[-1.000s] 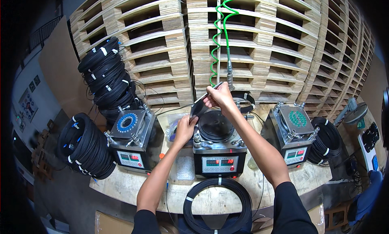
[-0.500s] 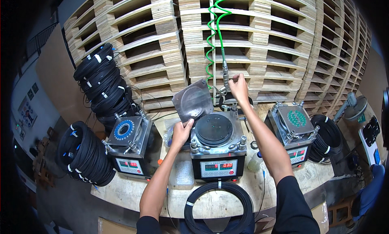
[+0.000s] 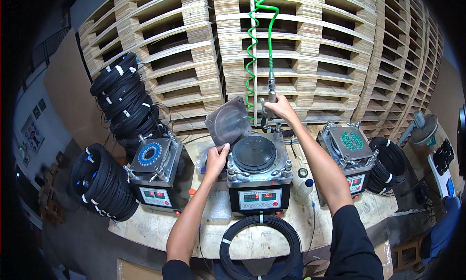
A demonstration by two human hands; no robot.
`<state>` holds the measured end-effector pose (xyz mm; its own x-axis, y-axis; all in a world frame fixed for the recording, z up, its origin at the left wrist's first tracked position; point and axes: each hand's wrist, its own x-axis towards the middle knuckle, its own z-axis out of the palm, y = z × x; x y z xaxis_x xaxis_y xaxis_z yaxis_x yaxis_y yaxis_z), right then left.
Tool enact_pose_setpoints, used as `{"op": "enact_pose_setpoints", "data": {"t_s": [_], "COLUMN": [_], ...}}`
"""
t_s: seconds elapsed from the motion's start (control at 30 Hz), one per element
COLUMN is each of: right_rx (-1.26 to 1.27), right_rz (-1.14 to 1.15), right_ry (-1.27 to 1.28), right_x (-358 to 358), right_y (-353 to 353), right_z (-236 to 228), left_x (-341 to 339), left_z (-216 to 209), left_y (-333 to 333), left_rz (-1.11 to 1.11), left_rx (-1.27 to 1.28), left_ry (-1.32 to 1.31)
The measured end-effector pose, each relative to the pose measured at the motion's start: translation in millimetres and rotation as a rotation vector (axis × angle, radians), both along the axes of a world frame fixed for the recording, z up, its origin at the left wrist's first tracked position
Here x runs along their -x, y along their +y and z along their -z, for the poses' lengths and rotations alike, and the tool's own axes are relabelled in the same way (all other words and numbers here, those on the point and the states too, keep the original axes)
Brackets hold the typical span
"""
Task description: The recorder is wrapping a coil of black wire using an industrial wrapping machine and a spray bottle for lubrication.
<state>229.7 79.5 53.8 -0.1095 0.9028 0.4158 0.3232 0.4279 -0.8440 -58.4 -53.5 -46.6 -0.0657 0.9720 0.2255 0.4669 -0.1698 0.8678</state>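
My left hand (image 3: 216, 162) pinches the lower corner of a square metal plate (image 3: 228, 122), which is tilted up and has a round ring mark on its face. Wrapped in my right hand (image 3: 280, 107) is an air blow gun (image 3: 272, 85), hanging from a green coiled hose (image 3: 271, 37). Both are behind and above the middle polishing machine (image 3: 259, 201). That machine's round dark platen (image 3: 254, 153) lies uncovered, with small specks on it. The gun's nozzle end is hard to make out.
Polishing machines with plates on top stand at left (image 3: 150, 156) and right (image 3: 350, 143). Black cable coils pile up at far left (image 3: 104, 183); one coil (image 3: 225, 248) lies at the front edge. A bottle (image 3: 304, 189) stands right of the middle machine. Wooden pallets (image 3: 301, 49) rise behind.
My right hand has come down slightly and closed round the air blow gun. The gun and hose now hang straighter. My left hand and the plate have barely moved.
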Motion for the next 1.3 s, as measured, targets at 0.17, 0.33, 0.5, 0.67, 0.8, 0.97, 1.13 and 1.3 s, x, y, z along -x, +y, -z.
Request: {"op": "enact_pose_setpoints", "data": {"t_s": [0.17, 0.33, 0.5, 0.67, 0.8, 0.97, 1.13, 1.3], "right_rx": [-0.114, 0.057, 0.096, 0.012, 0.007, -0.038, 0.018, -0.027], "right_rz": [-0.113, -0.266, -0.16, -0.032, 0.024, -0.014, -0.024, 0.012], "right_ry": [0.058, 0.277, 0.479, 0.508, 0.411, 0.447, 0.586, 0.474], "right_x": [10, 15, 36, 67, 69, 65, 52, 44], "right_y": [-89, -183, -243, -265, -270, -277, -275, -279], "right_z": [-27, -29, -25, -9, 10, 9, 9, 16], "left_x": [-18, -42, -68, -66, -70, -65, -64, -68], "left_z": [-24, -31, -45, -39, -39, -41, -40, -41], "left_y": [-12, -9, -30, -27, -28, -31, -29, -32], "left_rz": [-0.076, -0.201, -0.532, -0.584, -0.566, -0.56, -0.562, -0.564], "left_rx": [-0.06, -0.155, -0.208, -0.237, -0.228, -0.168, -0.228, -0.231], "left_ry": [-0.47, -0.743, -0.448, -0.364, -0.39, -0.406, -0.387, -0.386]}}
